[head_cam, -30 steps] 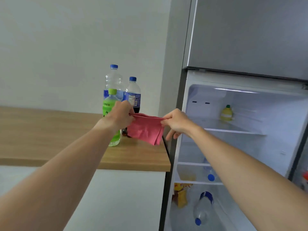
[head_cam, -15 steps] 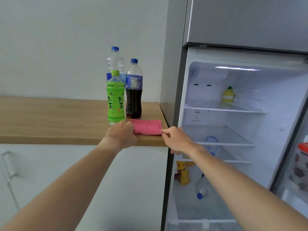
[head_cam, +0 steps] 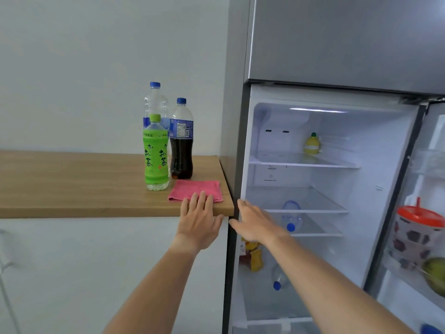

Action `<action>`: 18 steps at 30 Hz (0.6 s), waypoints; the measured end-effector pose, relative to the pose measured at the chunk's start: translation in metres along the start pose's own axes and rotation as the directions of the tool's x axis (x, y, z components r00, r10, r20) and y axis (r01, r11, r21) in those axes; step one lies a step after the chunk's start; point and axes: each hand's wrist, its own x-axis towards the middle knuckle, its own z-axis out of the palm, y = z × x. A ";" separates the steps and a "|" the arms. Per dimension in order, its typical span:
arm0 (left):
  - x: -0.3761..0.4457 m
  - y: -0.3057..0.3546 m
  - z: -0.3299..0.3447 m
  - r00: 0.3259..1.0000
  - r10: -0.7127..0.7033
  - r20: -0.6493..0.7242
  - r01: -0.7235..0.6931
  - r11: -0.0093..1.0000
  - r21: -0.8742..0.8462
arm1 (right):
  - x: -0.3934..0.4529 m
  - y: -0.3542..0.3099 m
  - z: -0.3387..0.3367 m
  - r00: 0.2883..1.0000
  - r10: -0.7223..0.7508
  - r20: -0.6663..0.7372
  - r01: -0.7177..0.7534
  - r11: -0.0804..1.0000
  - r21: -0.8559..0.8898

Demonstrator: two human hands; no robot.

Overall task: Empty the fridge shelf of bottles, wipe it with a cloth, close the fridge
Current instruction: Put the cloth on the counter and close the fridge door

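**Resting the cloth on the counter beside an open fridge**

Spreading flat with fingers extended, the left hand is seen at the counter edge, its fingertips lying on the near hem of the pink cloth; nothing is gripped. The right hand is likewise open and empty, held in front of the fridge's left frame, fingers pointing up and to the left. Whether it touches the frame cannot be told.

The cloth is laid folded on the wooden counter, at its right end, just beside the fridge. Just behind it three bottles are stood upright in a cluster: a green tea bottle, a dark cola bottle and a clear water bottle at the back. They are probably parked there to free the shelf.

Inside, the middle shelf is bare. A small yellow bottle is left on the shelf above, and capped bottles are seen lying lower down. The fridge door is swung wide, a red-lidded cup held in its rack. Closing the door is judged to be what is left.
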 end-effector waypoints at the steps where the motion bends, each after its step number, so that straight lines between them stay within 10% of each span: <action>1: -0.002 0.000 0.002 1.000 0.006 -0.014 -0.006 1.000 0.024 | -0.007 0.011 0.001 1.000 0.029 -0.001 -0.029 1.000 0.012; 7: -0.010 -0.003 0.005 0.995 0.055 -0.083 -0.049 0.996 0.077 | -0.079 0.127 0.002 0.940 0.334 -0.068 -0.340 0.924 -0.176; 18: -0.024 0.009 -0.015 0.993 0.098 -0.067 -0.099 0.995 -0.012 | -0.253 0.266 -0.043 0.552 0.826 -0.116 -0.826 0.522 -0.211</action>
